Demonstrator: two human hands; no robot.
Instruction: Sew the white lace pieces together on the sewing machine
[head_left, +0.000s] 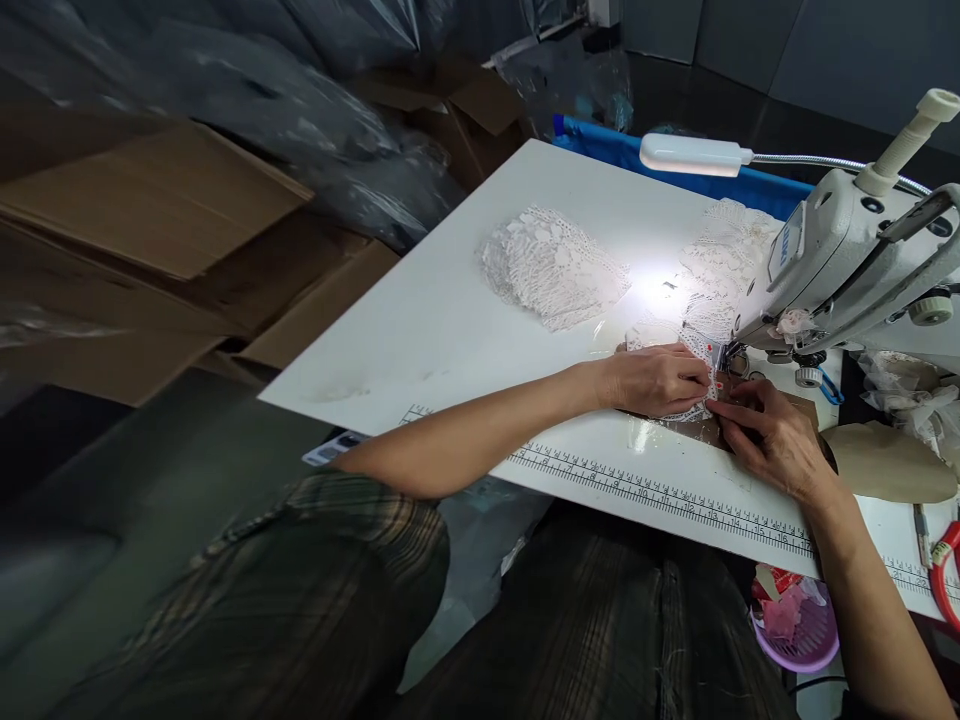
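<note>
A piece of white openwork lace [697,410] lies at the needle area of a white sewing machine [832,260]. My left hand [664,380] is closed over the lace, its fingers curled and the fabric edge showing beneath them. From the other side, my right hand [772,435] holds the lace's right edge at its fingertips, close to my left fingers. Both hands rest just in front of the presser foot [724,357]. Part of the lace is hidden under my left hand.
Piles of white lace, one left [555,265] and one behind the needle [724,255], lie on the white table [420,330]. A lamp [694,155] shines above. Red-handled scissors [946,570] lie right. Below is a purple basket [802,640]; cardboard boxes [157,200] stand left.
</note>
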